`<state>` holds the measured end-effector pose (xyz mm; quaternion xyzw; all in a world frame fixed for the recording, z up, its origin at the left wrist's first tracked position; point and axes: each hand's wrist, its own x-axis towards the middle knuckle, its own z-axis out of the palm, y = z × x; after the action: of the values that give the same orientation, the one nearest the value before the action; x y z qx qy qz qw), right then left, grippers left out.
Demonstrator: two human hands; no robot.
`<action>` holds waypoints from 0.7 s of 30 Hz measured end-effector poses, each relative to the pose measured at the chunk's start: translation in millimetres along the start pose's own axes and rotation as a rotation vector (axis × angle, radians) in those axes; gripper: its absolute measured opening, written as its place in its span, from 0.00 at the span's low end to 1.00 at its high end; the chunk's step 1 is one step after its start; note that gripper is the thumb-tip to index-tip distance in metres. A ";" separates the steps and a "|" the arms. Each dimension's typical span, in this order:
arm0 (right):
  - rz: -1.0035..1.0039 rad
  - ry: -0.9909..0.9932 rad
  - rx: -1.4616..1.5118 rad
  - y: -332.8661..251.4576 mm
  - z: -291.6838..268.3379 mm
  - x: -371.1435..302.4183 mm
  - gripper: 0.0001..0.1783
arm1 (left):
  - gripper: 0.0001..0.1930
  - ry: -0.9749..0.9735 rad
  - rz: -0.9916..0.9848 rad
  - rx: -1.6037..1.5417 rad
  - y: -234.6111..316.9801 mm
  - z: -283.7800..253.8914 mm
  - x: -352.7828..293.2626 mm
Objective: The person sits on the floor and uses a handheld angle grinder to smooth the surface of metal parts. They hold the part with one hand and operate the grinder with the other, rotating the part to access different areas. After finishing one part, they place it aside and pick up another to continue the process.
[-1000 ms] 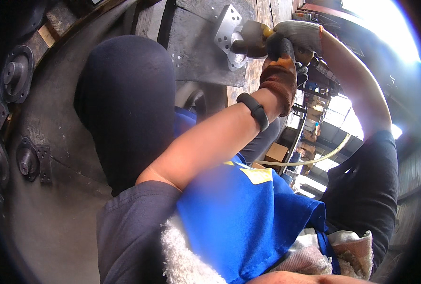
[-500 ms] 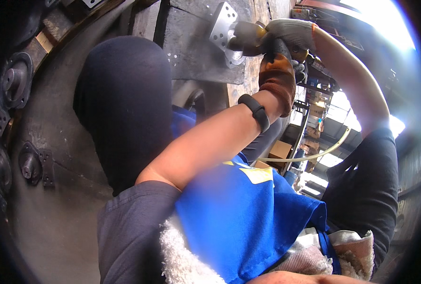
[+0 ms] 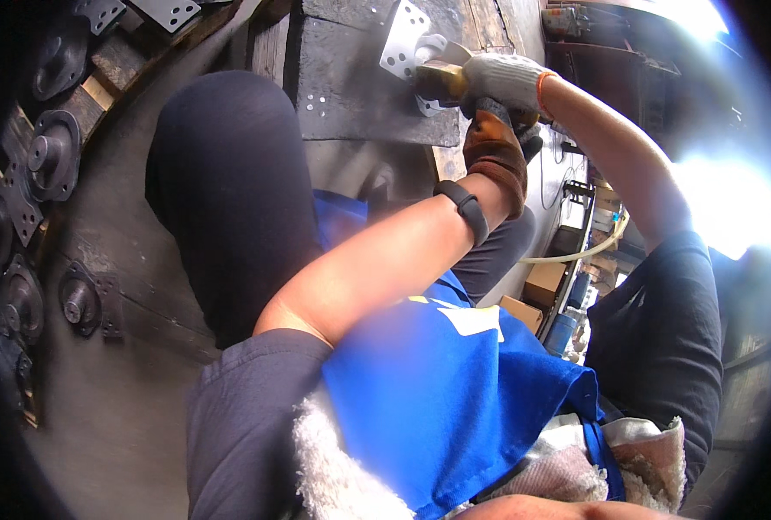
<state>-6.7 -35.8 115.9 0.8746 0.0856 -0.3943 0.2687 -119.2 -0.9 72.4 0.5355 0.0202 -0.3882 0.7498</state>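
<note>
My right hand (image 3: pixel 505 80), in a white knit glove with an orange cuff, is closed around a yellow-and-dark hand-held grinder (image 3: pixel 442 82). My left hand (image 3: pixel 493 130), in a brown and orange glove with dark fingers, grips the same grinder just below; its fingertips are partly hidden. The grinder's head lies against or just over a bright metal flange plate (image 3: pixel 401 43) with round holes and a raised round boss. That plate rests on a dark worktop (image 3: pixel 351 78). Where the grinder touches the plate is hidden by its head.
Several dark flanged castings with shafts (image 3: pixel 52 156) lie along the left side. My bent knee (image 3: pixel 229 156) is beside the worktop. A pale hose (image 3: pixel 576 256) curves at the right, near cardboard boxes (image 3: pixel 546 282) and a blue container (image 3: pixel 561 334).
My head view has turned slightly, bringing more of the castings at left into sight. Both hands and the grinder have shifted a little left and down, and the plate's boss shows more.
</note>
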 end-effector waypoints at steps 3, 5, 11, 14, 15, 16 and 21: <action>-0.011 0.019 -0.053 -6.7 6.5 -15.1 0.21 | 0.20 -0.054 0.333 1.280 -5.1 -2.7 -19.4; -0.013 0.033 -0.061 -9.9 9.7 -22.4 0.21 | 0.21 -0.136 0.456 1.621 -1.5 -7.1 -34.0; 0.000 0.092 -0.013 -1.2 33.8 -46.6 0.20 | 0.21 -0.167 0.371 1.648 -1.3 12.1 -43.2; -0.011 0.146 0.037 2.5 40.5 -57.7 0.20 | 0.17 -0.063 0.218 1.036 -36.7 37.9 4.9; -0.006 0.152 0.048 1.4 39.8 -61.8 0.20 | 0.16 -0.028 0.166 0.833 -47.9 45.0 18.5; -0.006 0.163 0.053 0.1 37.6 -63.9 0.20 | 0.14 0.015 0.118 0.626 -57.0 50.3 29.6; 0.084 0.245 0.216 14.8 74.0 -84.7 0.21 | 0.17 -0.089 0.080 0.648 -32.0 29.6 -31.6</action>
<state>-106.1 -82.7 143.9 0.9428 0.0384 -0.2799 0.1767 -172.0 -11.4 73.9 0.7292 -0.1584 -0.3676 0.5551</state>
